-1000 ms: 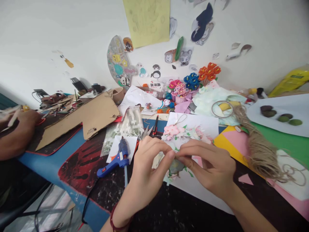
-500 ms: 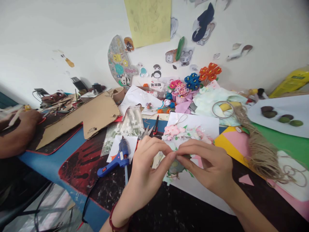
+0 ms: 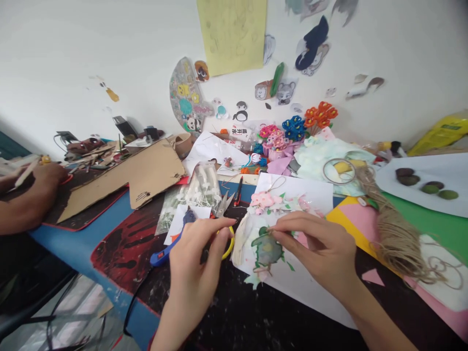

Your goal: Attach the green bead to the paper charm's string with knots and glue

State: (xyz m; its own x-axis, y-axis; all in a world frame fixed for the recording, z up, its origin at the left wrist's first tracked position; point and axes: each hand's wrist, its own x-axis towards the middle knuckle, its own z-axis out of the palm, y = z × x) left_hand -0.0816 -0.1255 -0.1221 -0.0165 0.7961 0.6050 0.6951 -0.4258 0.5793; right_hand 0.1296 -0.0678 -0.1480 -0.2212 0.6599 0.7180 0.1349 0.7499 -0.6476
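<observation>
Pinched at its top by the thumb and forefinger of my right hand [image 3: 316,248] is a small grey-green ornament [image 3: 268,251] with green edging, resembling a turtle. It hangs over a white paper sheet [image 3: 310,292]. My left hand [image 3: 197,265] is apart from it, to the left, forefinger stretched out and thumb a little below. Nothing shows clearly between those fingers. Just behind them is the yellow handle [image 3: 229,243] of a pair of scissors, whose metal blades [image 3: 224,204] point away. My left hand partly covers a blue glue gun [image 3: 163,256].
Pink flower pieces [image 3: 265,200] lie on the paper beyond my hands. Jute twine [image 3: 398,239] lies at right, a red-black pen [image 3: 238,191] behind the scissors. Cut cardboard [image 3: 146,170] stretches across the left, near another person's hand [image 3: 49,175]. Fuzzy flowers [image 3: 292,127] stand by the wall.
My hands were together at the top of the ornament; my left hand has since moved away to the left. The ornament and the scissors' yellow handle now show more clearly.
</observation>
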